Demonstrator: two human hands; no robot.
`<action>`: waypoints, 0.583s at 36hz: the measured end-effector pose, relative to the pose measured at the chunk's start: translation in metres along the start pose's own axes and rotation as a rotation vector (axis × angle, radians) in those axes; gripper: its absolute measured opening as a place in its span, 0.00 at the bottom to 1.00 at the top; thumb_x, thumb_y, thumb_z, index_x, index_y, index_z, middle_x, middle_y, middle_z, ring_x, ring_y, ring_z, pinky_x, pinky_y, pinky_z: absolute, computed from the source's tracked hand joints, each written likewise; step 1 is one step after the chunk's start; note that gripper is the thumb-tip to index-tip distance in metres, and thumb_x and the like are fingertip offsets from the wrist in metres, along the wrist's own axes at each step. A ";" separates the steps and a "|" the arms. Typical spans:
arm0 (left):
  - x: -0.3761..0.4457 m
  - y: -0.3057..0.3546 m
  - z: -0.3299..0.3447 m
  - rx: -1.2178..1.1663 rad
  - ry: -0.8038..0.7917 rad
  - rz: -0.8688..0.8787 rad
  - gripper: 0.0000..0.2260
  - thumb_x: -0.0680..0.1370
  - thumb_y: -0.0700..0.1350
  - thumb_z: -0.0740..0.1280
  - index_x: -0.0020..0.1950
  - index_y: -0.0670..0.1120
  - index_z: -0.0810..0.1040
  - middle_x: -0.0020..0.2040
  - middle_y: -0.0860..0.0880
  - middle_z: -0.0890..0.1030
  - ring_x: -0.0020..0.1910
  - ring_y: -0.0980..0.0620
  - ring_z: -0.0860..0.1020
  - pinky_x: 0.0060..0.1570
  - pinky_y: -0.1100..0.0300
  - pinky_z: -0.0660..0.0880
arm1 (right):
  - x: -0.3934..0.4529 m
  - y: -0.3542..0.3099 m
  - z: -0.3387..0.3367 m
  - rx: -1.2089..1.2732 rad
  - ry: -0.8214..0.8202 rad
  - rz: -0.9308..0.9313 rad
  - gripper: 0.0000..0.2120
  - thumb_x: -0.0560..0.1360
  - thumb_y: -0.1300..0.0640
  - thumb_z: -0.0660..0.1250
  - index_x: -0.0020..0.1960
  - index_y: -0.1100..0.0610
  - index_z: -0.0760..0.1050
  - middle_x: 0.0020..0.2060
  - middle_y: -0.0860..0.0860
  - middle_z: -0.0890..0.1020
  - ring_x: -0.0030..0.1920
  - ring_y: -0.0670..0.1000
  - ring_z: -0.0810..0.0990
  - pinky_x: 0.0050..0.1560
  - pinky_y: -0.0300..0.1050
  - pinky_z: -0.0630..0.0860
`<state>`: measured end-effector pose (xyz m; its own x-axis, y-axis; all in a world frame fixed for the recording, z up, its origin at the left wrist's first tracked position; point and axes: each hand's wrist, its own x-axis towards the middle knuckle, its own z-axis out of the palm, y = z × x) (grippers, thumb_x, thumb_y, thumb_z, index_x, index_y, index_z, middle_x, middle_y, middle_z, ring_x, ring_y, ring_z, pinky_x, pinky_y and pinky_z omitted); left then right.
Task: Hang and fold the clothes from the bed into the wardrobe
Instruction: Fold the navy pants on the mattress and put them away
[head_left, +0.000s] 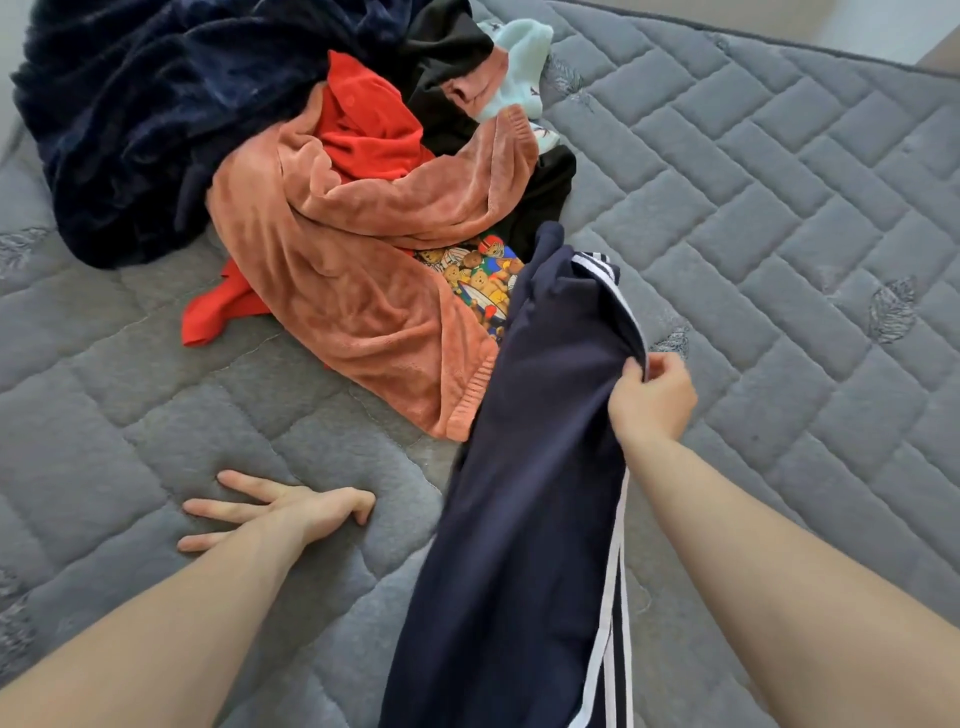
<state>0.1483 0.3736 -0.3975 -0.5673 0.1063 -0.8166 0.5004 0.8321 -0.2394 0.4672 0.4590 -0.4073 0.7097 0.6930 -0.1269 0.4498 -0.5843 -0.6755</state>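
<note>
Grey quilted mattress (779, 218) fills the view, its far edge running along the top right. At about four o'clock the right hand (652, 397) pinches the striped side seam of the navy track trousers (524, 467), which drape down toward the bottom of the view, their upper end reaching the pile. At eight o'clock the left hand (275, 512) lies flat, fingers spread, pressing the bed. To fold well, I would bring that free hand to the waistband and lay the trousers out straight. Open bed lies from one to five o'clock, and that looks the best room for it. Toward eleven o'clock sits the clothes pile: orange fleece (343, 270), red garment (363, 124), dark blue blanket (156, 104).
</note>
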 end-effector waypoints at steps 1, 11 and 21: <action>0.000 0.000 0.000 0.001 0.002 0.001 0.70 0.55 0.59 0.74 0.77 0.47 0.24 0.77 0.36 0.26 0.77 0.26 0.36 0.74 0.30 0.43 | 0.005 0.000 -0.003 0.026 0.022 0.025 0.01 0.78 0.58 0.66 0.49 0.54 0.74 0.50 0.54 0.81 0.53 0.58 0.80 0.51 0.44 0.70; 0.000 -0.005 0.003 -0.012 0.042 0.030 0.69 0.56 0.59 0.74 0.78 0.46 0.25 0.77 0.34 0.27 0.76 0.25 0.37 0.74 0.29 0.43 | -0.051 -0.004 0.010 -0.369 -0.328 -0.578 0.31 0.74 0.48 0.71 0.74 0.53 0.67 0.72 0.54 0.66 0.67 0.61 0.68 0.68 0.54 0.66; 0.008 -0.026 0.021 -0.103 0.191 0.141 0.70 0.55 0.65 0.74 0.79 0.47 0.27 0.77 0.35 0.28 0.76 0.25 0.36 0.72 0.27 0.42 | -0.204 0.086 0.001 -0.726 -0.612 -0.708 0.33 0.84 0.43 0.51 0.83 0.52 0.41 0.82 0.53 0.40 0.81 0.59 0.38 0.80 0.60 0.43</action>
<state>0.1445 0.3407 -0.4091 -0.6150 0.3177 -0.7217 0.5195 0.8518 -0.0678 0.3608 0.2680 -0.4397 -0.1104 0.9300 -0.3505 0.9809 0.0451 -0.1892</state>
